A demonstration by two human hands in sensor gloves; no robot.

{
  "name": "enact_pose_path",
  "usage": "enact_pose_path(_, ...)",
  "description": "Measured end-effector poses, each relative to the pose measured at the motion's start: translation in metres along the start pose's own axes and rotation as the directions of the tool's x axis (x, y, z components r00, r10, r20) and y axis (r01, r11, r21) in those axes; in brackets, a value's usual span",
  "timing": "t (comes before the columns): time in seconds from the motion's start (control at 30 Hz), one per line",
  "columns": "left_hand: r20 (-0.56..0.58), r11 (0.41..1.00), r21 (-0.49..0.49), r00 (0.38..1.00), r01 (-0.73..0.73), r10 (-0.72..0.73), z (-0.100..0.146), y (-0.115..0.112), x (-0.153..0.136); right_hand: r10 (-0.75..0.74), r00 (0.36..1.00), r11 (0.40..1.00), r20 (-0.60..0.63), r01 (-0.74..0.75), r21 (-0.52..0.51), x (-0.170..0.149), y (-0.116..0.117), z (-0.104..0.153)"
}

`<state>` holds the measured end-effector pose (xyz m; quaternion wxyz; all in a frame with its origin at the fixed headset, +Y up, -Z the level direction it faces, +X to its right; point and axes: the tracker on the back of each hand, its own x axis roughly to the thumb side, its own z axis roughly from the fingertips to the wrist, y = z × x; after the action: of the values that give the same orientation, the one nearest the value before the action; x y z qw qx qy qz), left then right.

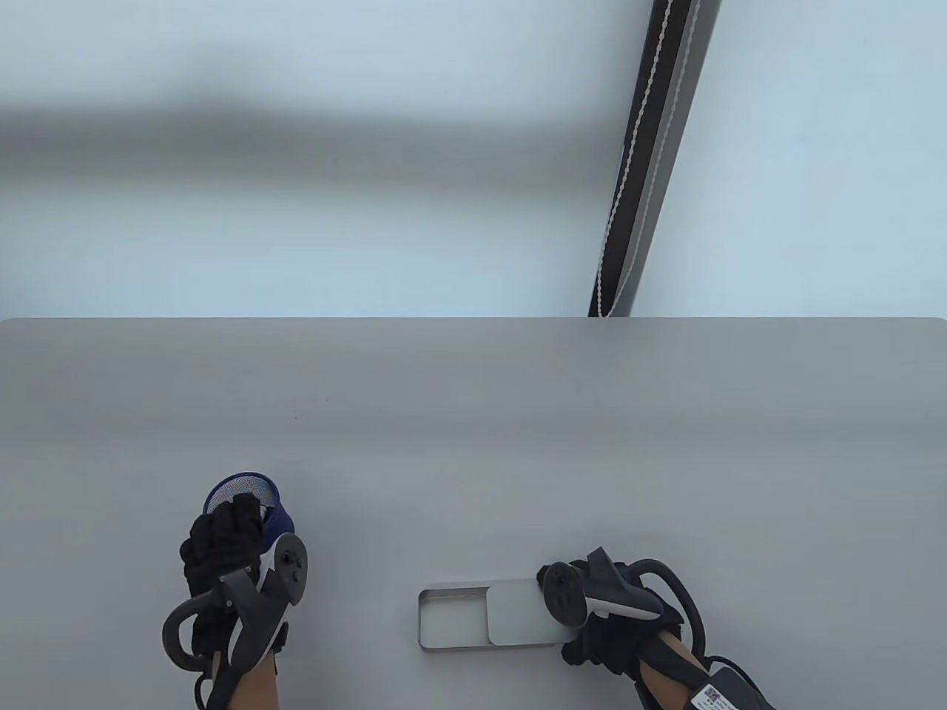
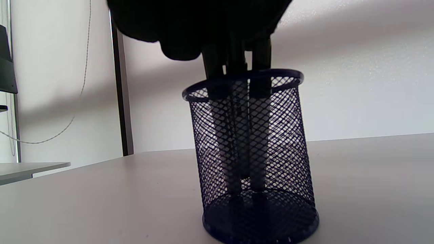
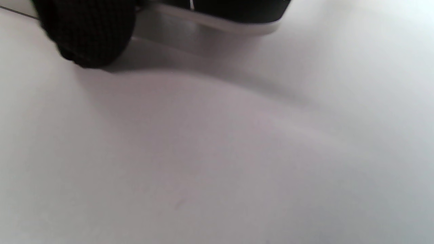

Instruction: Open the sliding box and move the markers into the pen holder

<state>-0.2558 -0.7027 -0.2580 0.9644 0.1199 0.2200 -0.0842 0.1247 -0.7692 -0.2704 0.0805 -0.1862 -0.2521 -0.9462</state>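
Observation:
A dark blue mesh pen holder (image 1: 255,492) (image 2: 288,145) stands at the table's front left. My left hand (image 1: 235,521) (image 2: 203,30) hangs over its mouth and grips the tops of three dark markers (image 2: 260,135). The markers stand upright inside the holder, their lower ends close to its bottom. At the front middle lies the metal sliding box (image 1: 453,620), its lid (image 1: 521,612) slid to the right and the uncovered left part showing no markers. My right hand (image 1: 603,643) holds the box's right end, and a gloved finger (image 3: 88,34) lies against the box's side (image 3: 210,22).
The grey table (image 1: 473,414) ends at a far edge, with a pale wall behind. A dark post with a white cord (image 1: 651,148) stands behind the table at the right. Another table's corner (image 2: 30,167) shows at the left.

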Motion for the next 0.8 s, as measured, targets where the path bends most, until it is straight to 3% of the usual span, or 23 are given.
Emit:
enact_pose_path(0.17, 0.026, 0.994, -0.099, 0.999, -0.041, 0.043, 0.001, 0.001, -0.001, 0.000, 1.000, 1.000, 0.000, 0.000, 0.000, 0.000, 0.000, 0.000)
enact_pose_path(0.43, 0.163, 0.982, 0.039, 0.970, -0.187, 0.179, 0.022, 0.045, 0.016, 0.001, 1.000, 1.000, -0.001, -0.001, 0.002, 0.000, 0.000, 0.000)
enact_pose_path(0.57, 0.248, 0.954, 0.038, 0.928, -0.296, 0.278, 0.035, 0.061, 0.028, 0.003, 1.000, 1.000, -0.002, -0.003, 0.003, 0.000, 0.000, 0.000)
enact_pose_path(0.8, 0.323, 0.929, -0.058, 0.874, -0.364, 0.363, 0.044, 0.056, 0.045, 0.005, 1.000, 1.000, -0.003, -0.005, 0.007, 0.000, 0.000, 0.000)
